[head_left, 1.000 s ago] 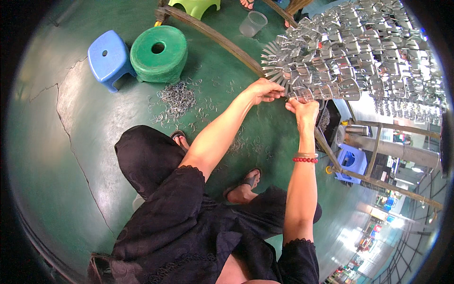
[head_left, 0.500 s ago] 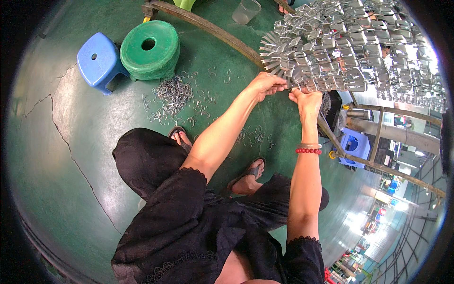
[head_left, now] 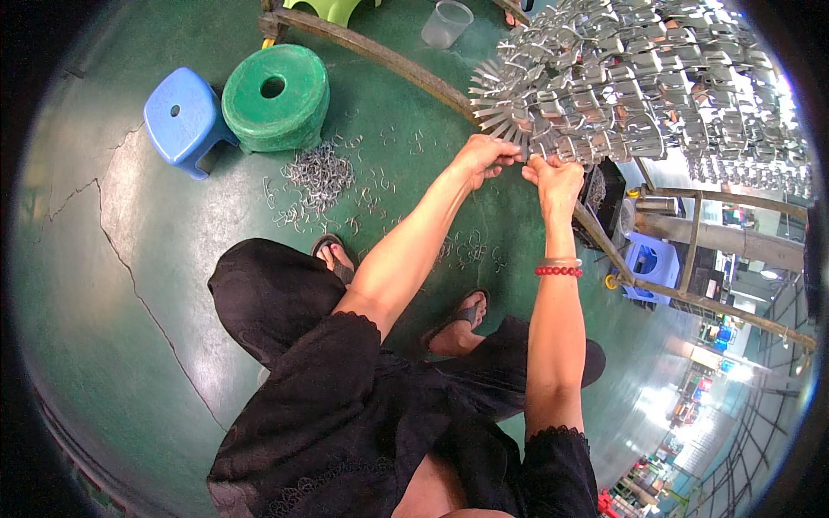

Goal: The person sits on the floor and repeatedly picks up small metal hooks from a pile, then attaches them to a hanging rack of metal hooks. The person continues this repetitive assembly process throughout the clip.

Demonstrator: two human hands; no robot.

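Rows of shiny, bent flat metal pieces [head_left: 622, 95] hang close together at the upper right. At their lower left edge, flat metal strips [head_left: 509, 116] fan out. My left hand [head_left: 486, 161] reaches up to these strips, its thumb and forefinger pinched at the end of a flat metal piece. Close beside it, my right hand [head_left: 555, 180] is also closed, fingertips pinched just under the same row. Whatever lies between the right fingertips is too small to make out. A red bead bracelet and a pale bangle circle the right wrist.
A heap of small bent metal clips [head_left: 319, 177] lies on the green floor, with more scattered around. A green round stool [head_left: 289, 116] and a blue stool [head_left: 186, 129] stand at left. Wooden rails [head_left: 389, 60] run beneath the hanging pieces. A black bin [head_left: 607, 192] stands by my right hand.
Both hands stay pinched at the same edge of the hanging pieces, with the right one slightly further left and closer to the left hand. The whole view has shifted a little.
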